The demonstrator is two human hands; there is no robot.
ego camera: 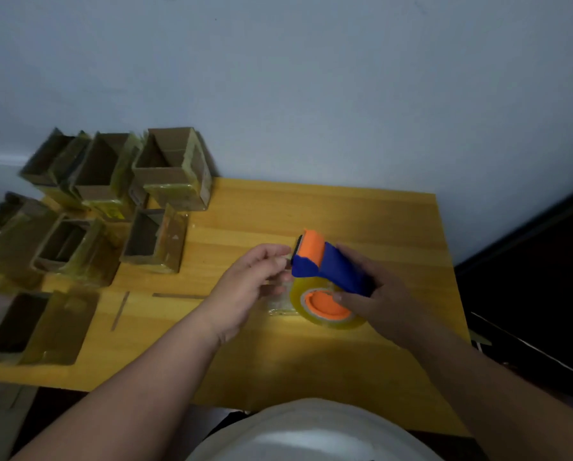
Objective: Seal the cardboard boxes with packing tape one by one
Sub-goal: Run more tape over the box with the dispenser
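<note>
Boxes [170, 171] of cardboard, open-topped and already wrapped in yellowish tape, stood clustered at ten o'clock on the table [361, 221], well apart from both hands. Tape dispenser [328, 271], blue with an orange roller and hub, held over the table at about two o'clock from the body. Right hand [381, 301] curled round the blue handle, thumb lying by the orange hub of the clear tape roll [325, 311]. Left hand [252, 277] just beside the roller end, fingers bent and seemingly pinching at the free end of the tape; could not tell for certain whether any tape was actually caught between them. Judged as the step of finding and freeing the tape end, before any box was brought forward. Next move likely to call for a firm pull of the loose end, then fetching one box from the cluster at ten o'clock. Two thin strips [120, 311] lay on the table at nine o'clock, material unclear. Crumpled clear film under the roll, hard to make out. Boxes at the far left blurred and cut off by the frame edge; contents hidden. White rounded shape [311, 430] at six o'clock, unidentifiable.
</note>
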